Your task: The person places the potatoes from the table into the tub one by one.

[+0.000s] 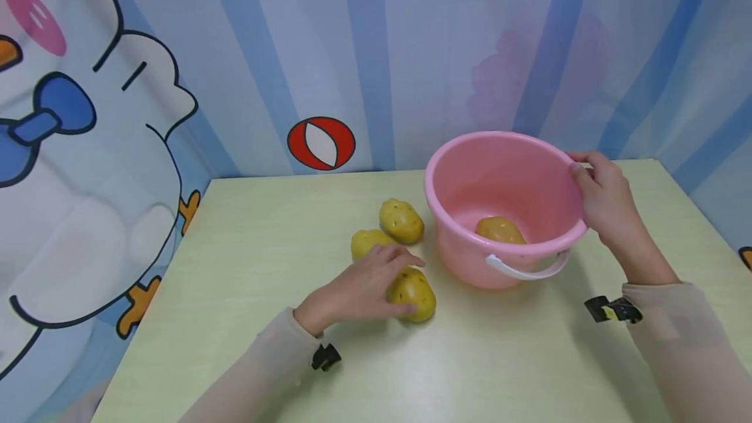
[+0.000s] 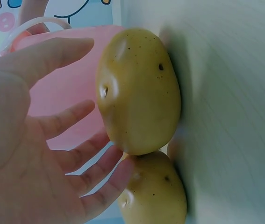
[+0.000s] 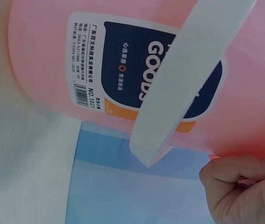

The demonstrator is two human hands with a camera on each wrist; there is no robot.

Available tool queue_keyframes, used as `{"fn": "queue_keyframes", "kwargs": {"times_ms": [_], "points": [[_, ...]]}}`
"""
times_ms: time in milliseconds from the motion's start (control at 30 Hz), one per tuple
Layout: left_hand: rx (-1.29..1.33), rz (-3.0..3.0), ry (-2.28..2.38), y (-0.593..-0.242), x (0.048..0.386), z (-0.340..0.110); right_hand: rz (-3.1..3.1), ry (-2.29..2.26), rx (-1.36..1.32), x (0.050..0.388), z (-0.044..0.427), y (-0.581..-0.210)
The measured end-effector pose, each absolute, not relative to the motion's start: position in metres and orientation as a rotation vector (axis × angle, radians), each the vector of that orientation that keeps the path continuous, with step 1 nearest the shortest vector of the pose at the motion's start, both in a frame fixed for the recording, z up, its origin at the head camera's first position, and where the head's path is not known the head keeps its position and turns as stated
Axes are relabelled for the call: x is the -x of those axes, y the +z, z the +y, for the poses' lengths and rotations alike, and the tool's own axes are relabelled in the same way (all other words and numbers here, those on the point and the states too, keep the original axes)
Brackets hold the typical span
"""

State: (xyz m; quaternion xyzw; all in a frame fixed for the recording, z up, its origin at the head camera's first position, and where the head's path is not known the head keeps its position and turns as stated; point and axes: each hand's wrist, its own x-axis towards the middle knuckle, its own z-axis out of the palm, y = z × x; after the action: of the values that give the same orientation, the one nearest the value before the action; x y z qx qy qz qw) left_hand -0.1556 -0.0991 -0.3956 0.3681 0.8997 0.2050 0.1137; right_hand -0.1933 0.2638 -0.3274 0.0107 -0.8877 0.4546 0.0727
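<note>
A pink bucket (image 1: 470,260) with a white handle (image 1: 525,271) stands on the table, and one potato (image 1: 501,230) lies inside it. My right hand (image 1: 611,198) grips the bucket's rim on its right side, thumb over the edge. Left of the bucket, my left hand (image 1: 367,286) reaches over the nearest potato (image 1: 416,296), its thumb and fingers spread around it. In the left wrist view, that potato (image 2: 139,93) has a gap between it and the thumb. Two more potatoes lie behind: one (image 1: 402,220) farther back, another (image 1: 369,241) partly hidden by my left hand.
The pale table (image 1: 252,247) ends at a blue striped backdrop (image 1: 411,51) with a printed red and white ball. A large white cartoon figure (image 1: 88,214) is printed on the left side. The bucket bears a label (image 3: 85,65) on its outer wall.
</note>
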Motion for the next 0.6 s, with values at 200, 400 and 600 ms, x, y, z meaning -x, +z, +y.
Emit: {"fn": "queue_keyframes", "kwargs": {"times_ms": [200,400,600], "points": [[-1.079,2.628,0.593,-0.3968,0.1541,-0.0973,-2.667,1.36,-0.03,0.1942,0.2646,-0.3279],[-1.098,2.638,0.54,-0.3999,0.1541,-0.0952,-2.67,1.36,-0.032,0.1947,0.2649,-0.3285],[-1.114,2.651,0.469,-0.403,0.1542,-0.0927,-2.668,1.368,-0.033,0.195,0.2647,-0.3299]]}}
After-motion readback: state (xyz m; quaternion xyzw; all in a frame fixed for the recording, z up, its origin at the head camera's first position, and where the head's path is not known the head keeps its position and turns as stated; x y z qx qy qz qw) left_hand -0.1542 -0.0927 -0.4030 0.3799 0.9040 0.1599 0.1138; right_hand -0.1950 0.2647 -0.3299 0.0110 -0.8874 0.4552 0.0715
